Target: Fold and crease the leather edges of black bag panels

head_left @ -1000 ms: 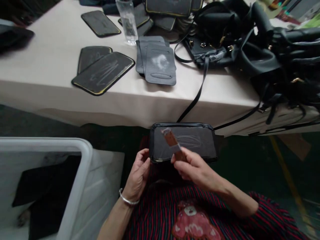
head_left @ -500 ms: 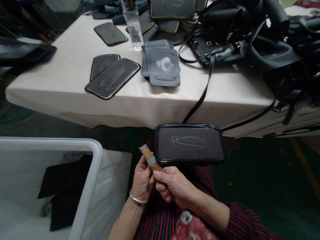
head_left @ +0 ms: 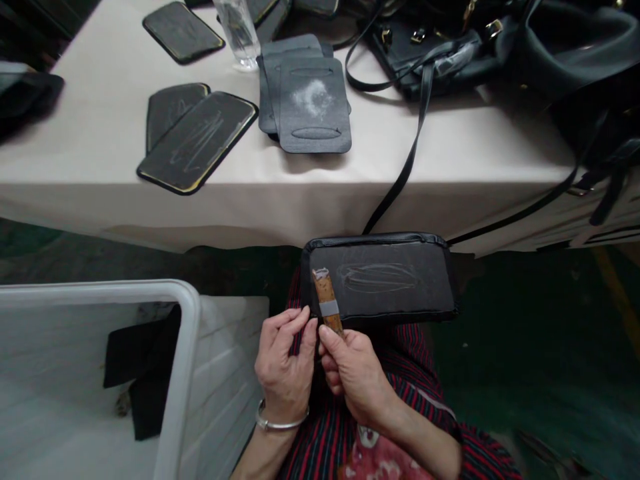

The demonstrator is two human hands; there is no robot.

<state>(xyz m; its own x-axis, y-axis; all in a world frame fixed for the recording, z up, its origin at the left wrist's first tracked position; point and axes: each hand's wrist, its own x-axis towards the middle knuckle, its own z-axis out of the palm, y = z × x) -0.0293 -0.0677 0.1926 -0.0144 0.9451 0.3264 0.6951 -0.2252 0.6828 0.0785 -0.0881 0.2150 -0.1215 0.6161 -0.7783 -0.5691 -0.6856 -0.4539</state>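
A black bag (head_left: 385,277) lies on the lap, its flat grey base facing up with pale scribbled marks. In my right hand (head_left: 353,370) is a worn brown stick (head_left: 326,293) with a grey band round it, pinched near its lower end; its pale tip points away from me over the base's left part. My left hand (head_left: 287,363), with a silver bangle at the wrist, is at the bag's lower left corner. Its fingers are bent and thumb and fingertips come near each other at the edge; whether they pinch it is too small to tell.
On the cloth-covered table (head_left: 380,163) lie black panels (head_left: 200,143), a stack of dark cards (head_left: 315,103), a clear bottle (head_left: 240,33) and black bags (head_left: 595,47). A white bin (head_left: 193,333) with dark pieces stands at left.
The stick has swung more upright and right, over the base. My left hand has let go of it and moved to the bag's corner. The view has shifted, with the table appearing closer.
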